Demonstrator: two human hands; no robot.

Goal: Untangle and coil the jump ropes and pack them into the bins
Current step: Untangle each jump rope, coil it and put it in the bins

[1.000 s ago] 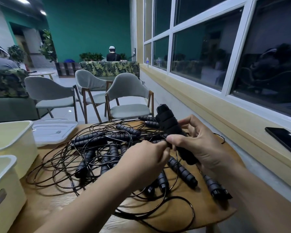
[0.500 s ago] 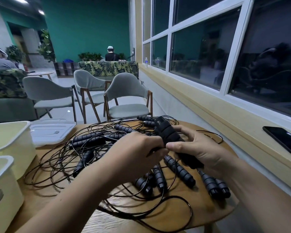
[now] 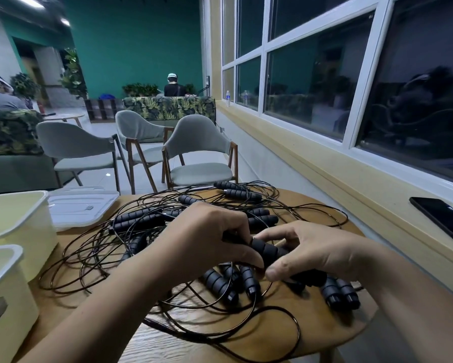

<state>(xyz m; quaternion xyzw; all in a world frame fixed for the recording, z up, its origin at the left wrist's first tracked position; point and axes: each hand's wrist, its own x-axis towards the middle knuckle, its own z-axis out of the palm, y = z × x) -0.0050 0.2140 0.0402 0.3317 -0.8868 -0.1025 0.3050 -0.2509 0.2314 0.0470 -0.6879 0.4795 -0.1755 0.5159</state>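
Head view: left hand (image 3: 202,242) and right hand (image 3: 317,250), fingers curled, both gripping one black foam handle (image 3: 266,251) above tangled jump ropes (image 3: 131,237) spread across worktop (image 3: 285,334); two cream bins (image 3: 16,224) at left edge.

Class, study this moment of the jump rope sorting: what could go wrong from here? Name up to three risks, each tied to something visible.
1. The left hand and right hand both grip one handle above the tangled cords; a hard pull may tighten knots or drag neighbours.
2. A pair of handles lies near the right edge of the table; shifting cords could tip it off.
3. A cord loop reaches the near edge and may slip over.
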